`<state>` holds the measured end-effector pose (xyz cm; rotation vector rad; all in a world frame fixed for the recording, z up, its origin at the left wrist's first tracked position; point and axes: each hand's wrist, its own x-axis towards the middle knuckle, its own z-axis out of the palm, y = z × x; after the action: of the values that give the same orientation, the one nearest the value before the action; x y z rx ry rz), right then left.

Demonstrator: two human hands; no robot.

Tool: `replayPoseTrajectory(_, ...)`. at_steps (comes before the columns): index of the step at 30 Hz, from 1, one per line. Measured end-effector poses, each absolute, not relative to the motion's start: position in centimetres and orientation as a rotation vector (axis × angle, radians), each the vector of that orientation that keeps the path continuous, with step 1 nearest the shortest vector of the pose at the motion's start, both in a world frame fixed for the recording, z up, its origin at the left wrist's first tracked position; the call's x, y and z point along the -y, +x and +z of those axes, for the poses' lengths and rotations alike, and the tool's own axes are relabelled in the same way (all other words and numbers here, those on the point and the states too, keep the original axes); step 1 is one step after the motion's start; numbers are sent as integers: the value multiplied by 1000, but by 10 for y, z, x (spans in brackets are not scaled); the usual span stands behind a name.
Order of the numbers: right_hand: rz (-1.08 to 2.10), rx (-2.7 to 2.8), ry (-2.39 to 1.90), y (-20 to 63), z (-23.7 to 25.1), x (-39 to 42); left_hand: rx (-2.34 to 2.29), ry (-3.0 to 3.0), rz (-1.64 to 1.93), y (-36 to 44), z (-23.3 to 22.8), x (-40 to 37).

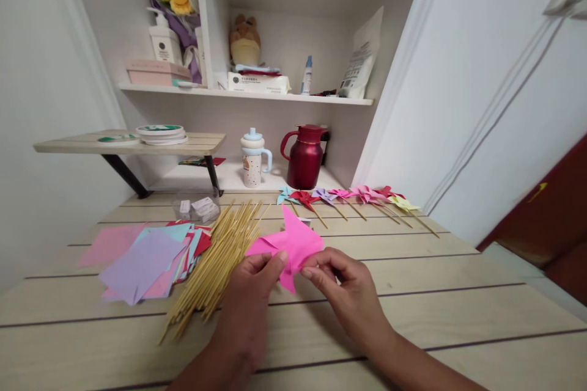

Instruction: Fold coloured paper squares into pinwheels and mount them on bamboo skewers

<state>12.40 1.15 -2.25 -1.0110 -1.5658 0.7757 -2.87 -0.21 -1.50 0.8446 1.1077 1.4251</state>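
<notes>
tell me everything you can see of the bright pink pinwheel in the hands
The bright pink, four-pointed pinwheel looks like thin, smooth, matte paper, its blades folded towards the centre. One point stands up, one reaches left, one right, one down. It is held above the pale wooden plank table. The bare left hand has its thumb near the centre; the bare right hand pinches the lower right edge. No stick shows on it.

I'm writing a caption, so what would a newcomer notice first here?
First, the bright pink pinwheel, held at the centre by the left hand and right hand. Then the row of colourful pinwheels behind it to the right, and the shiny red jug below the shelf.
</notes>
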Motion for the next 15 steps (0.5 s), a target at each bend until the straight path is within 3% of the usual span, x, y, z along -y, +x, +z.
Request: replayPoseTrajectory(15, 876, 1451, -1139, 125, -19, -14, -1256, 919, 1318, -26, -6, 2)
